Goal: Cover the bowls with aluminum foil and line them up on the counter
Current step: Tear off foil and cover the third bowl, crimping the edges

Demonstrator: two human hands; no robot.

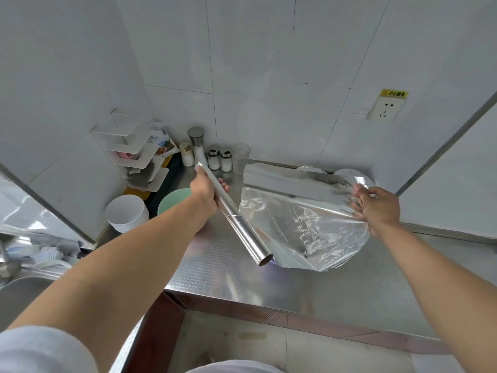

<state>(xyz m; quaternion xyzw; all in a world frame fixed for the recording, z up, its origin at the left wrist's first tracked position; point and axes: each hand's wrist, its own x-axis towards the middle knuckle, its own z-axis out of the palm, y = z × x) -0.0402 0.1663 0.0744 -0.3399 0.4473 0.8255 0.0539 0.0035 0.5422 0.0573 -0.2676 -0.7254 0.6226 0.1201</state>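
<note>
your two bare forearms reach out over the bench [349, 286], and everything here sits relative to the foil roll [236, 219]. your left hand [205, 193] wraps its grip around the upper part of the roll, which slants with its open end toward you. your right hand [376, 205], right of the roll, pinches the far edge of the drawn-out foil sheet [304, 232]; the hand is blurred, so how the fingers lie is unclear.

the sheet hangs off the roll and billows above the bench. just beyond it, behind your right hand, at least one foil-covered bowl [349, 175] stands by the wall. left of the roll sit a green bowl [172, 200] and a stack of white bowls [126, 212], uncovered.

the risk, as i judge it: pull unevenly and the thin sheet may tear crooked or crumple. swing the top of the roll back and you may knock the seasoning jars [219, 158] just behind it.

open bench lies on the near side of the roll and to its right; the bench's front edge is close beneath the roll's open end, and a sink [21, 292] lies well to the left.
</note>
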